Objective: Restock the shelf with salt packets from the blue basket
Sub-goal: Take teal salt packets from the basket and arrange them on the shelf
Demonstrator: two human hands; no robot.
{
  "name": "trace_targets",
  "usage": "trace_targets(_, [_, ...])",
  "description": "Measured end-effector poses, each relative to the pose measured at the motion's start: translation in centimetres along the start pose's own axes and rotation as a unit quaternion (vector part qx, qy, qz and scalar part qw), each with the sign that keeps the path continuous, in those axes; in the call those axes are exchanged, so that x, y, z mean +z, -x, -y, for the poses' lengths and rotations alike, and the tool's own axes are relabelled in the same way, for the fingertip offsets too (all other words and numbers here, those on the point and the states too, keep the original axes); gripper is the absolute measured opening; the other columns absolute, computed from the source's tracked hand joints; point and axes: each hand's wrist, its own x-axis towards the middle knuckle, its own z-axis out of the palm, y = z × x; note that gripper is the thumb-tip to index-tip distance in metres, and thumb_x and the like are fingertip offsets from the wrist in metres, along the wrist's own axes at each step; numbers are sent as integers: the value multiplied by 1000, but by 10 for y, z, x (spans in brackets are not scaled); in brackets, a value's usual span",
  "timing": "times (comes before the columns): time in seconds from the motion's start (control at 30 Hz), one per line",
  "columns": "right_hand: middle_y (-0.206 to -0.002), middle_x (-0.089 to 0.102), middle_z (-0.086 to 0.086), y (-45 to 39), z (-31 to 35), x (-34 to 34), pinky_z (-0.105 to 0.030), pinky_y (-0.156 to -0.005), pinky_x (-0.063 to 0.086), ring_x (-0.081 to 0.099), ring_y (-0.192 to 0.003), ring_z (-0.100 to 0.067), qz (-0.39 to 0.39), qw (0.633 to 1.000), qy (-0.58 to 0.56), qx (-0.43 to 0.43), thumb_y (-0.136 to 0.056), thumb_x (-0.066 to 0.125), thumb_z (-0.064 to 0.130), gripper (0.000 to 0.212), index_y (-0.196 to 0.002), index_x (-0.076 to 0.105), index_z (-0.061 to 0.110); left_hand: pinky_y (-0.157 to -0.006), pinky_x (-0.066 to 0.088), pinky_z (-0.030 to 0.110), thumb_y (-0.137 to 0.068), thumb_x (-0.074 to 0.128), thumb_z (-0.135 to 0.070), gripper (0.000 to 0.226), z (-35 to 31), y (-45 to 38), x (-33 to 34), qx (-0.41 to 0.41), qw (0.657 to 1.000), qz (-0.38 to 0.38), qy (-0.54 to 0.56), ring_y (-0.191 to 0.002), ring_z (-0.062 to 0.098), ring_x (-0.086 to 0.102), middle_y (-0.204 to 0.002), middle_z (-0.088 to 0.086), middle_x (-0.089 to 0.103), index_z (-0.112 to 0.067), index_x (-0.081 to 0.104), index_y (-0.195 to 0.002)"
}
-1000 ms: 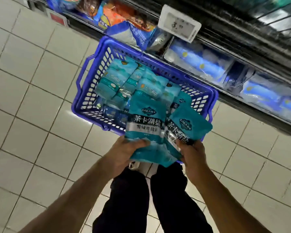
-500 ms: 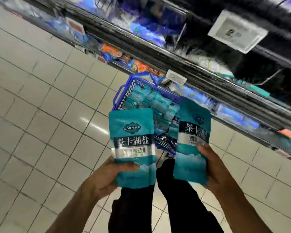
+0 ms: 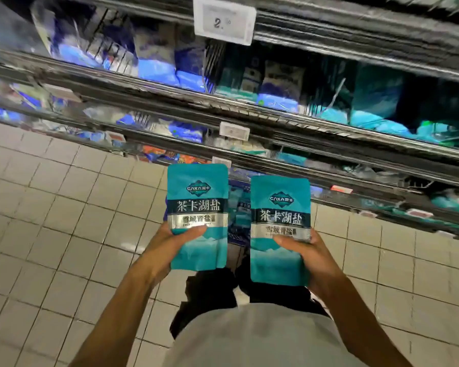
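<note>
slippage is the likely trouble, since the left hand [image 3: 167, 247] and right hand [image 3: 313, 258] each hold a glossy teal salt packet [image 3: 198, 215] [image 3: 280, 229] upright by its lower half only, fingers curled behind, thumbs across the front, well short of the blurred shelf [image 3: 329, 123] above, the blue basket [image 3: 239, 223] barely showing between them.

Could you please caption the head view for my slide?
Left hand and right hand each hold an upright teal salt packet before stocked shelves.

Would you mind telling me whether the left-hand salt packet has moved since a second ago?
Yes. The left salt packet has risen away from the blue basket, toward the shelf.
</note>
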Motion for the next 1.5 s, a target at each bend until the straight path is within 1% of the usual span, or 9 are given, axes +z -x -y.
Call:
trace_targets(0.1, [-110, 77, -14, 42, 3, -17, -44, -76, 62, 75, -98, -35, -45, 999, -14, -17, -64, 89, 21, 40, -102, 75, 25, -82, 61, 42, -63, 93, -31, 69, -8, 12, 19, -15, 999, 33, -14, -104, 29, 74, -115, 9, 76, -23, 65, -125])
trace_targets(0.23, [-111, 74, -22, 80, -3, -40, -54, -83, 60, 73, -99, -41, -103, 991, -56, -68, -63, 91, 19, 48, -108, 74, 16, -82, 61, 42, -60, 97, -30, 73, -19, 11, 44, -25, 993, 95, -68, -104, 31, 74, -118, 11, 75, -20, 66, -125])
trace_targets(0.4, [-110, 75, -20, 127, -29, -62, -47, -75, 61, 74, -96, -39, -203, 959, -160, -116, -57, 95, 14, 56, -109, 73, 14, -67, 62, 35, -34, 103, -44, 83, -30, -1, 84, -28, 968, 187, -166, -98, 29, 76, -111, 10, 77, -23, 76, -110])
trace_targets(0.53, [-114, 73, -23, 156, -55, -72, -59, -90, 57, 71, -102, -43, -281, 914, -247, -159, -61, 87, 14, 64, -120, 65, 5, -75, 62, 38, -36, 102, -47, 72, -35, -8, 131, -12, 939, 252, -234, -100, 28, 76, -111, 8, 78, -31, 79, -102])
trace_targets(0.67, [-110, 74, -24, 182, -74, -91, -69, -92, 51, 68, -104, -50, -362, 866, -292, -184, -76, 78, 4, 42, -117, 67, 5, -90, 57, 48, -40, 99, -56, 72, -32, -7, 184, 13, 907, 294, -300, -101, 26, 75, -108, 3, 79, -34, 78, -105])
trace_targets(0.9, [-104, 76, -20, 241, -106, -152, -47, -71, 61, 75, -88, -39, -435, 786, -377, -226, -68, 83, 22, 49, -113, 68, 8, -93, 56, 54, -49, 99, -53, 71, 11, 9, 297, 12, 855, 349, -383, -102, 27, 75, -111, 4, 78, -33, 73, -112])
trace_targets(1.07, [-102, 78, -15, 287, -130, -218, -37, -64, 61, 76, -88, -34, -448, 776, -375, -239, -78, 82, 21, 38, -113, 70, 11, -93, 56, 57, -41, 97, -61, 71, 61, 40, 385, 26, 817, 388, -426, -98, 30, 76, -106, 6, 79, -36, 75, -104])
trace_targets(1.3, [-103, 78, -14, 341, -144, -318, -49, -79, 63, 76, -93, -35, -453, 784, -354, -233, -73, 86, 29, 48, -114, 69, 13, -95, 55, 58, -44, 98, -56, 74, 117, 85, 483, 32, 810, 415, -414, -99, 31, 75, -110, 8, 78, -30, 74, -109])
trace_targets(1.5, [-103, 78, -14, 360, -129, -390, -45, -76, 63, 76, -92, -34, -446, 786, -350, -245, -75, 86, 26, 44, -114, 69, 13, -90, 57, 49, -45, 98, -52, 69, 137, 104, 559, 36, 805, 428, -409, -100, 31, 75, -110, 9, 78, -28, 76, -107])
